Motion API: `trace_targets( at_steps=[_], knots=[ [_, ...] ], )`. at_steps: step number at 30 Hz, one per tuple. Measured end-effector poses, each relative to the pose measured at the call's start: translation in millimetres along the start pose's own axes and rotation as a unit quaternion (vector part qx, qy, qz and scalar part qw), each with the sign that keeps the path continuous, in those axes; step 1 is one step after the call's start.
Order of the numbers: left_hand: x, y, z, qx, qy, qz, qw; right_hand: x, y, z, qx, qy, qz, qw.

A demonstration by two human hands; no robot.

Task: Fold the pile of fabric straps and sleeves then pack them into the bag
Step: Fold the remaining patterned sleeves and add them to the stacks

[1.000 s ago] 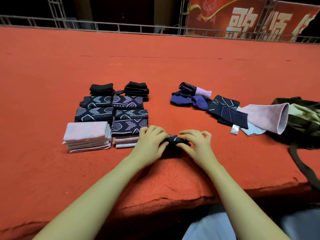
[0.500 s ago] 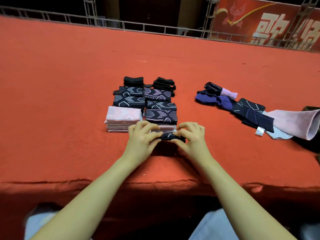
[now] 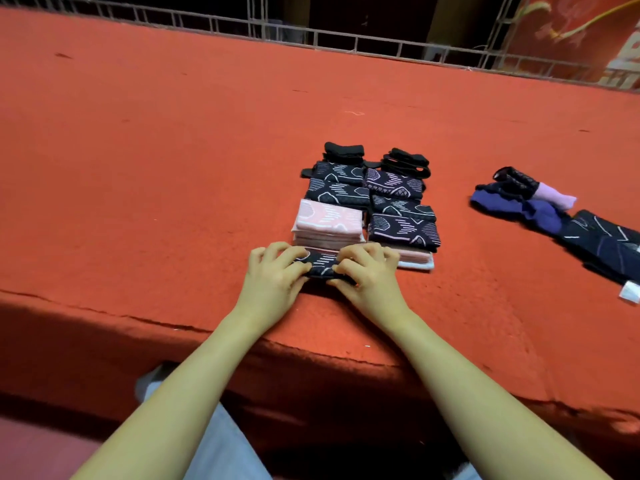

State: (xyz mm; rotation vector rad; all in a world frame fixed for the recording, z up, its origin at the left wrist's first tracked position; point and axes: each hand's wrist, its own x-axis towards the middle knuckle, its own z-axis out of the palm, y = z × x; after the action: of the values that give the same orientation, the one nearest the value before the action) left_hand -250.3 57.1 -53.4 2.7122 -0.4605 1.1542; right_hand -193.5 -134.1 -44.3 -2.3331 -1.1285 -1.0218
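We are pinching a folded dark sleeve (image 3: 320,266) with the curled fingers of both hands (image 3: 273,275) (image 3: 369,273) just before the pink stack (image 3: 327,225), and a careless push risks toppling it.

I see both hands, left hand (image 3: 273,277) and right hand (image 3: 369,275), gripping a dark patterned sleeve (image 3: 320,266). It touches the folded pink stack (image 3: 327,221).

Looks like you're set up at some kind of event stage: big red carpet (image 3: 173,161) covering a raised platform, metal truss railing (image 3: 346,39) running along the top of the frame, and a red banner (image 3: 571,36) in the upper right.
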Motion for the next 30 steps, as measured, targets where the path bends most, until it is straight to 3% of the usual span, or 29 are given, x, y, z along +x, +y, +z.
trace_targets(
  at_steps=[4,10,21,24,30],
  knots=[
    [-4,-3,3,-0.016,-0.147,-0.003,0.989,-14,4,3,0.048,-0.090,0.021,0.995],
    [4,6,10,0.016,-0.142,-0.003,0.990,-21,16,-1,0.001,-0.140,0.028,0.990],
    [12,-1,14,0.041,0.042,0.058,0.997,5,12,5,-0.033,0.084,-0.045,0.995],
    [15,-3,11,0.048,0.048,0.052,0.996,10,8,5,-0.027,0.103,-0.042,0.993],
    [4,-3,12,0.015,-0.132,-0.001,0.991,-9,16,11,0.045,-0.098,0.029,0.994]
  ],
)
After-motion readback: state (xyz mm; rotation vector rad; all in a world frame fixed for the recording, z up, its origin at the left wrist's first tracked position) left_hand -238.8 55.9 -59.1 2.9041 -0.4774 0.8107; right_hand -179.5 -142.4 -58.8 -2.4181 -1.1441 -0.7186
